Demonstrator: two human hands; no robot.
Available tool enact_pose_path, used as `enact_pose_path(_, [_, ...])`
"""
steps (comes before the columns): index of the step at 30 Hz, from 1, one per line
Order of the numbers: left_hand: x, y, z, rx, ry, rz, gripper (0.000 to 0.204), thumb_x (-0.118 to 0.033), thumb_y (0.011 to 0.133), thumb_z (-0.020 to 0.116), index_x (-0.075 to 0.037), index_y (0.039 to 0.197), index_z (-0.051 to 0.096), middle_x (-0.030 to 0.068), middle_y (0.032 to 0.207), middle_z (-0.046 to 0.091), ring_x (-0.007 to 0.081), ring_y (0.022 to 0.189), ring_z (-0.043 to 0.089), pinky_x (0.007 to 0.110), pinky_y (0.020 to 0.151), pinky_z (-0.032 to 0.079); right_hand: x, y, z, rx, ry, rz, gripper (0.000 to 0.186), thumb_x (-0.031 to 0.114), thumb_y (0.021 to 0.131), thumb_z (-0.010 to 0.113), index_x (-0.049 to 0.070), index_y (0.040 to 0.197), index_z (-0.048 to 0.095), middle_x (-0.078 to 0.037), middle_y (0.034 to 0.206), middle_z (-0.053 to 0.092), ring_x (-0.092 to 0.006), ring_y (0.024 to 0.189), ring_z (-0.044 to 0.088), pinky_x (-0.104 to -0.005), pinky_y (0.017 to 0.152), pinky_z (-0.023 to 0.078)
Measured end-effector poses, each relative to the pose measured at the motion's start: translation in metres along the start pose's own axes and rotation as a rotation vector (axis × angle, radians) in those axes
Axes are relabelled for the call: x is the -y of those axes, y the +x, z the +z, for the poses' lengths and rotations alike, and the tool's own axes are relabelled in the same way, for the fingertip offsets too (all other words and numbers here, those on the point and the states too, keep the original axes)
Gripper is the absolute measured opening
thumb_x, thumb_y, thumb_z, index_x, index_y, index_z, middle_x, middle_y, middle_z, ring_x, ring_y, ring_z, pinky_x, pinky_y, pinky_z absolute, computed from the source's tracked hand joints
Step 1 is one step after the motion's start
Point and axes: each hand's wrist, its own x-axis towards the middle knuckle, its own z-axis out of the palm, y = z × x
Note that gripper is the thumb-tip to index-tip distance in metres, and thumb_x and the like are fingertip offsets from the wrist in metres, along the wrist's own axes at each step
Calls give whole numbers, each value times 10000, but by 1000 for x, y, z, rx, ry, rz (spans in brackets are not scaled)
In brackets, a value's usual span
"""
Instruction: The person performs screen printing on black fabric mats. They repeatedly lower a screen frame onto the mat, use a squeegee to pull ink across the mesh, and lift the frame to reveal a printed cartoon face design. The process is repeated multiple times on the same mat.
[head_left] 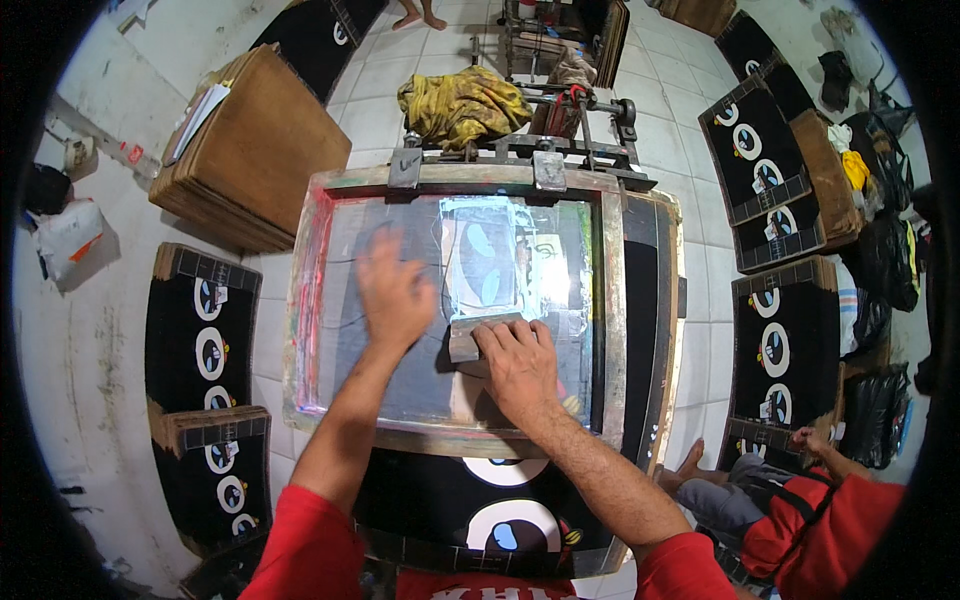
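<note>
A wooden-framed printing screen (612, 330) lies in front of me, held along its far edge by metal clamps (549, 171). Light blue ink (478, 205) edges the stencil area (483, 260) right of the mesh's middle. My right hand (518, 365) is closed on a squeegee (466, 342) resting on the mesh just below that stencil. Over the left half of the mesh is my left hand (397, 295), blurred by motion, its fingers and thumb apart and nothing seen in it. Black printed fabric (430, 500) shows under the screen's near edge.
A stained yellow cloth (465, 107) drapes the metal rig (625, 115) beyond the screen. Stacked brown boards (265, 140) stand at far left. Black printed panels line both sides, on the left (180, 330) and right (745, 330). A person in red (830, 530) sits at lower right.
</note>
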Motion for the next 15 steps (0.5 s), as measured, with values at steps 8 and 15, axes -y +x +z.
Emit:
enact_pose_path(8, [71,-203,-107,-834,-371,-1524,679,-331,1045,512,39,1562,272,305,1519,381,396,1390,422,450,1165,343,-4,28,-14,82,-35,16,318,103,765,724,127,1081,708,-41,985,707,-251,988,631,-420,897,430])
enact_pose_path(15, [46,-243,-67,-803,-694,-1172,676,-336,1066,465,-6,1600,213,258,1589,287,355,1389,419,443,1172,329,-9,60,-24,261,-66,28,273,68,795,662,127,1057,714,-69,974,729,-275,951,665,-422,864,458])
